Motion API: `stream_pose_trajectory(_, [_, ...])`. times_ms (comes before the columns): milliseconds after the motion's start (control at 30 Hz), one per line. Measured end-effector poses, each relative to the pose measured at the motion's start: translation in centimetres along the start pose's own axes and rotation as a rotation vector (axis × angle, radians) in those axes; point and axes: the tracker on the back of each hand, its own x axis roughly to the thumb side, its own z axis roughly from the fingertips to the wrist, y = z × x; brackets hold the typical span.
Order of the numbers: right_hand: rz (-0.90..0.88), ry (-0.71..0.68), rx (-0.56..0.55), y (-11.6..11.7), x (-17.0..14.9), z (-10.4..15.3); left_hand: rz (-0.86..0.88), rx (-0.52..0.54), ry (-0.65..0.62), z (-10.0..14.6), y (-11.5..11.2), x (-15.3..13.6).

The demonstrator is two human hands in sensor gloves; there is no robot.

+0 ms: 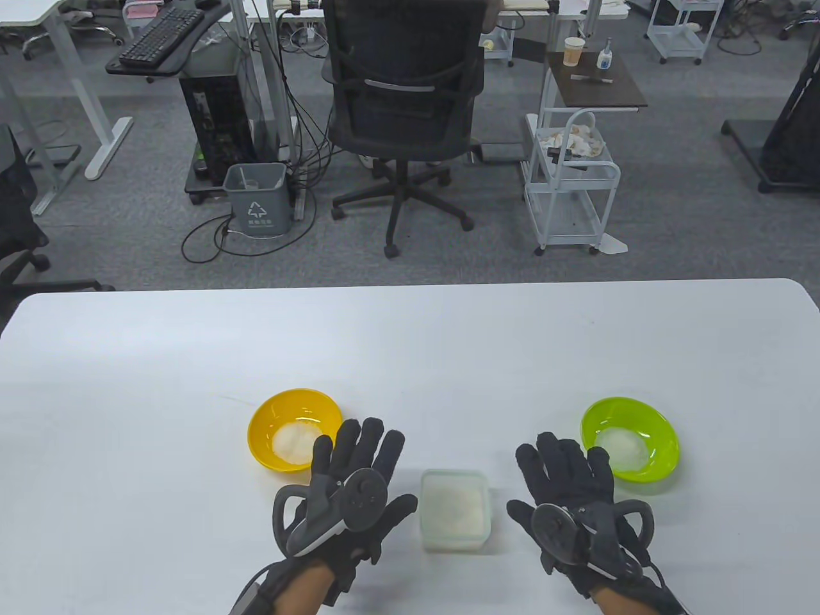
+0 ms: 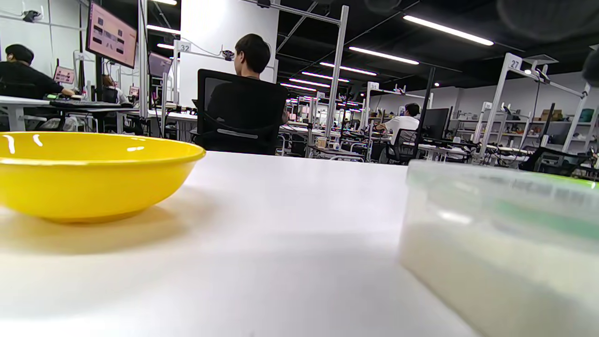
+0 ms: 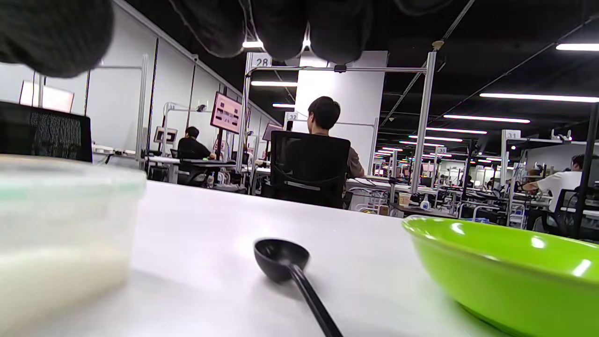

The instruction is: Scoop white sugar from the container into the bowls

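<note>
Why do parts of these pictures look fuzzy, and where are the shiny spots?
Left wrist view: the container sits too close and blurs, while the yellow bowl is sharp, with glints on its rim. Right wrist view: the container and the fingers at the top are blurred; the spoon is sharp, and the green bowl shows glints. Table view: sharp throughout, with soft shadows.

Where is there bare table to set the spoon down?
Free: the table beyond the yellow bowl and green bowl, and left of the yellow bowl. Crowded: around the sugar container, between both hands.
</note>
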Motion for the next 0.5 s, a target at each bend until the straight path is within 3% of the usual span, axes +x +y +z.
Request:
stream_pose_trajectory(233, [-0.005,0.013,0.057,1.5,-0.3,0.2,-0.077,-0.049,-0.021,0.2,-2.6,0.1])
stream_pose_trajectory(500, [-0.044,0.030,0.077,1.6,-0.4,0.6,-0.072,-0.080,-0.005,0.5,-3.4,-0.4])
